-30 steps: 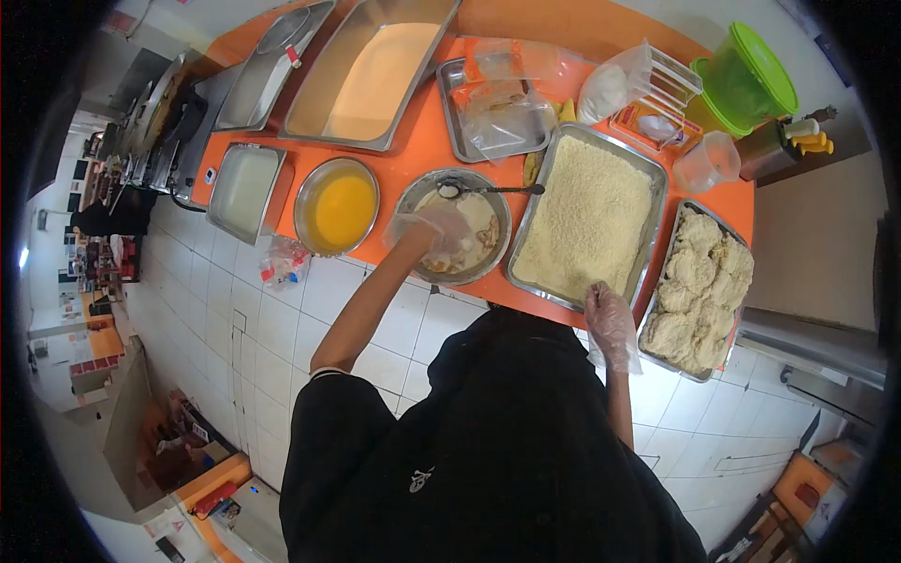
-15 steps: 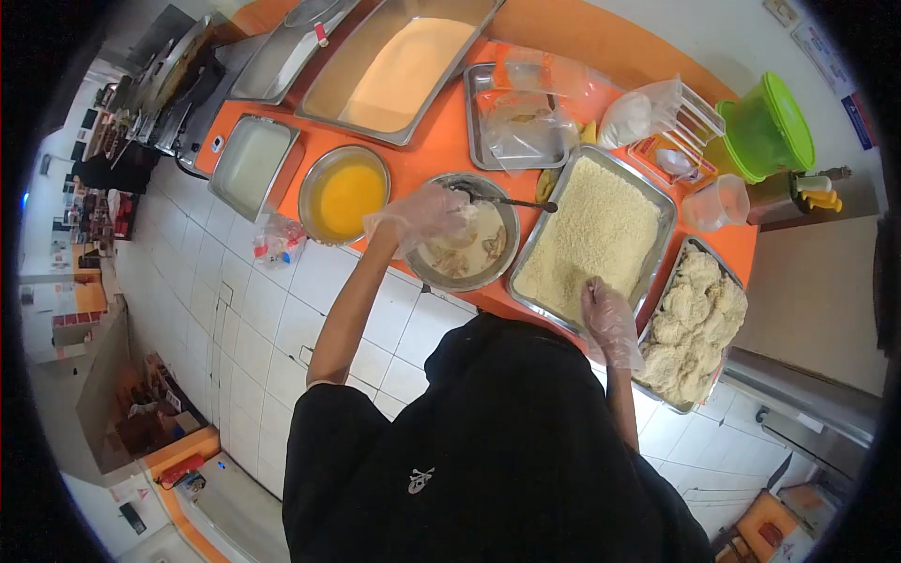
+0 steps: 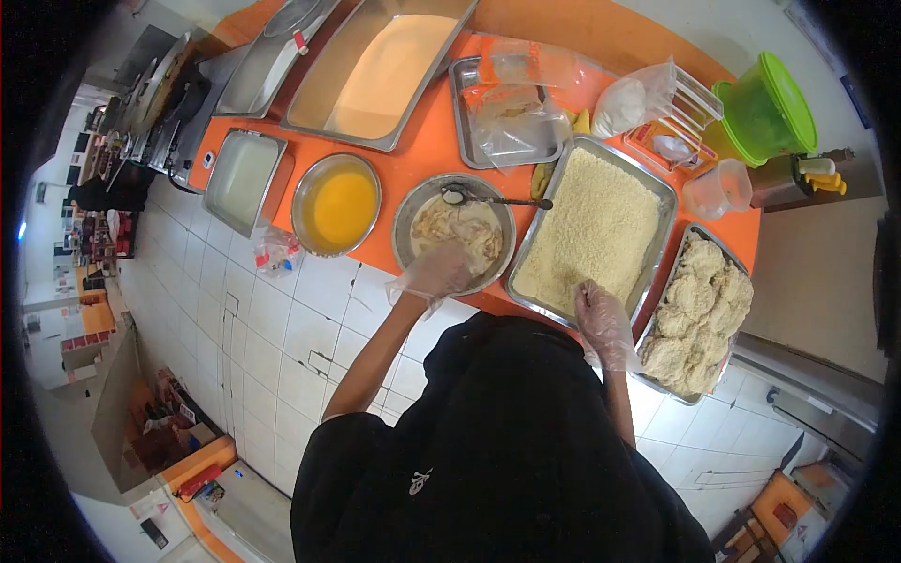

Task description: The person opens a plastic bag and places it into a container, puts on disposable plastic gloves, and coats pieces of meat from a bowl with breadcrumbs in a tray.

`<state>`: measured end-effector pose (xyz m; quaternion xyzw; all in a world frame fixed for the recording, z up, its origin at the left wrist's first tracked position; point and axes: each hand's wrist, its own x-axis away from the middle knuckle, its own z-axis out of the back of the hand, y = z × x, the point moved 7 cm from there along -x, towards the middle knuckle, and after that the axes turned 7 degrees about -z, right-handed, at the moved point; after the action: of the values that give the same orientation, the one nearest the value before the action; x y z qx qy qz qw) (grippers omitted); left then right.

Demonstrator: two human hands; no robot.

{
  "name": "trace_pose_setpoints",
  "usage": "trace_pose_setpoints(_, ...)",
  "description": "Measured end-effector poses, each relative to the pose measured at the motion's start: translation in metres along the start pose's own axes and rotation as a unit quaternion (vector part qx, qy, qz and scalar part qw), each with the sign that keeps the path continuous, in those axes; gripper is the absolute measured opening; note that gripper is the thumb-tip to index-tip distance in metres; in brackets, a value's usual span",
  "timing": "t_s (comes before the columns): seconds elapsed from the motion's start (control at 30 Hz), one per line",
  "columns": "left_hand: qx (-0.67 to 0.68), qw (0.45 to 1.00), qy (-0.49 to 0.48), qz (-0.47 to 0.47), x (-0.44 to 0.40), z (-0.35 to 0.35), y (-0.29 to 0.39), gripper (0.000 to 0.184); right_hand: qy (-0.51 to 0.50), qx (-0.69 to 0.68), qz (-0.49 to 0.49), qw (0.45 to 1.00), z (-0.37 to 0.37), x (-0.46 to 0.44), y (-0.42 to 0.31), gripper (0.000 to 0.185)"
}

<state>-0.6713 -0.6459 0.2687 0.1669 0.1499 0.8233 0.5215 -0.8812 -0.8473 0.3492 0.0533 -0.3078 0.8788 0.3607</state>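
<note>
My left hand (image 3: 445, 269), in a clear plastic glove, reaches over the near rim of a steel bowl (image 3: 402, 208). Pale meat pieces (image 3: 460, 228) lie there in milky batter, touching its fingertips; how its fingers are closed is unclear. A dark-handled spoon (image 3: 511, 200) rests across that bowl. My right hand (image 3: 599, 317), also gloved, is over the near edge of a steel tray (image 3: 663, 225) of pale crumbs (image 3: 601, 220). Its fingers are curled together; anything inside them is hidden. Beside it on the right, another tray holds crumb-coated pieces (image 3: 694, 310).
Left of the batter stand a bowl of yellow liquid (image 3: 340, 205) and a pan of pale liquid (image 3: 242, 174). Behind are a deep pan of orange powder (image 3: 385, 84) and a tray with plastic bags (image 3: 511, 127). A green-lidded tub (image 3: 765, 113) is at back right.
My left hand has moved from the bowl's left side, near the spoon, toward me and down to the near rim. The meat shows more now. My right hand has hardly moved.
</note>
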Motion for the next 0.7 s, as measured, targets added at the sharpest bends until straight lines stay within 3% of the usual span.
trace_pose_setpoints(0.13, 0.031, 0.998, -0.06, -0.005, -0.009, 0.034, 0.017, 0.025, 0.008, -0.011, 0.012, 1.0, 0.005, -0.001, -0.009, 0.023)
trace_pose_setpoints(0.2, 0.201, 0.979, -0.018, 0.041, -0.008, 0.053, 0.016, 0.028, 0.009, -0.01, 0.007, 1.0, 0.005, -0.001, -0.009, 0.023)
trace_pose_setpoints(0.23, 0.201, 0.979, -0.019, 0.04, -0.007, 0.058, 0.018, 0.028, 0.013, -0.015, 0.011, 1.0, 0.005, -0.002, -0.008, 0.022)
trace_pose_setpoints(0.3, 0.365, 0.924, 0.042, 0.11, -0.002, 0.065, 0.011, 0.03, 0.02, -0.019, 0.013, 1.0, 0.006, -0.002, -0.006, 0.022)
trace_pose_setpoints(0.33, 0.364, 0.924, 0.041, 0.108, -0.004, 0.062, 0.012, 0.03, 0.019, -0.012, 0.011, 1.0, 0.005, -0.002, -0.006, 0.021)
trace_pose_setpoints(0.4, 0.246, 0.937, 0.119, 0.219, 0.003, 0.058, -0.007, 0.028, 0.018, -0.007, 0.009, 1.0, 0.005, 0.0, -0.007, 0.021)
trace_pose_setpoints(0.43, 0.245, 0.937, 0.118, 0.219, 0.005, 0.054, -0.009, 0.028, 0.005, -0.005, -0.001, 1.0, 0.005, 0.001, -0.009, 0.022)
trace_pose_setpoints(0.5, 0.107, 0.971, 0.098, 0.188, 0.003, 0.049, -0.01, 0.025, -0.007, -0.003, -0.013, 1.0, 0.002, 0.004, -0.011, 0.023)
trace_pose_setpoints(0.53, 0.108, 0.972, 0.098, 0.187, 0.002, 0.039, -0.016, 0.025, -0.006, 0.0, -0.008, 1.0, 0.001, 0.006, -0.012, 0.023)
trace_pose_setpoints(0.6, -0.033, 0.969, 0.037, 0.24, 0.003, 0.013, -0.038, 0.02, -0.006, 0.004, -0.002, 1.0, -0.001, 0.008, -0.014, 0.023)
trace_pose_setpoints(0.7, -0.095, 0.963, 0.063, 0.244, 0.005, 0.007, -0.053, 0.019, 0.009, 0.004, 0.013, 1.0, -0.003, 0.009, -0.016, 0.021)
